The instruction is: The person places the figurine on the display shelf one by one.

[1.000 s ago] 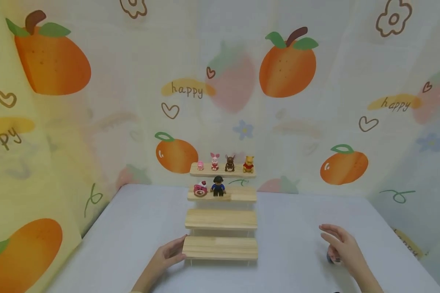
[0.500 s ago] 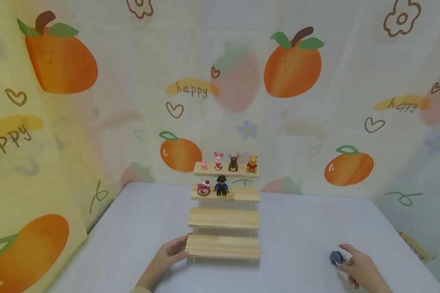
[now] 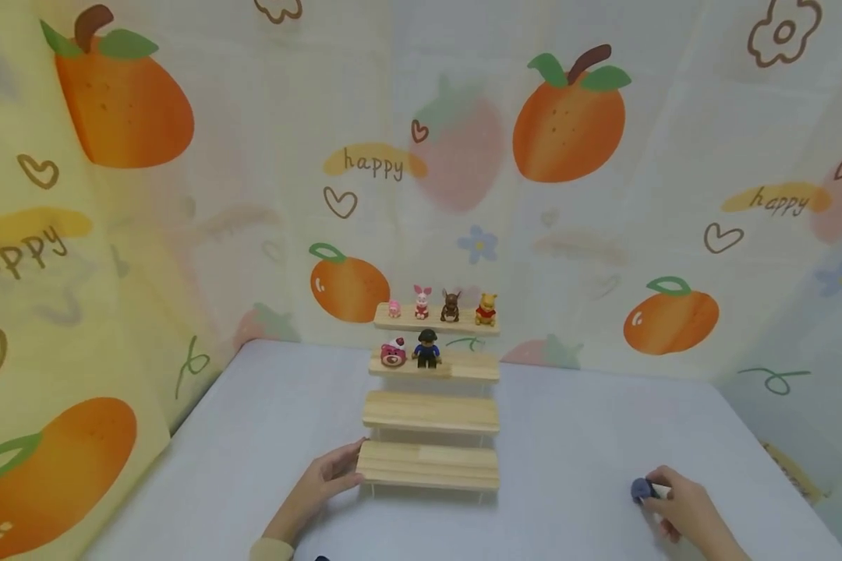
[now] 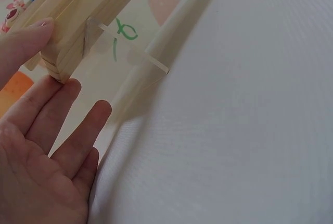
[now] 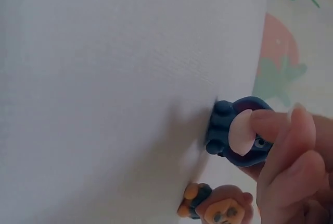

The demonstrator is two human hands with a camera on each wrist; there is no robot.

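My left hand (image 3: 323, 479) grips the left end of the lowest board (image 3: 428, 465) of a stepped wooden display shelf. In the left wrist view the thumb lies on top of this board (image 4: 67, 52) and the fingertips meet its underside edge. At the right of the table, my right hand (image 3: 691, 506) pinches a small blue donkey figurine (image 3: 640, 489). The right wrist view shows the donkey (image 5: 221, 125) upright, a finger across its pale muzzle. Close beside it is a figurine with a brown head and orange face (image 5: 226, 209), partly cut off by the frame edge.
On the top board (image 3: 435, 318) stand several figurines, including a yellow bear in a red shirt (image 3: 486, 310). The second board (image 3: 470, 366) bears a pink bear head (image 3: 394, 354) and a dark-capped figure in blue (image 3: 427, 349). A fruit-print curtain (image 3: 463, 187) hangs behind.
My right hand has come down from above the table, shifted slightly right, and taken hold of the donkey figurine. The left hand keeps its grip on the shelf. The head view has shifted slightly.
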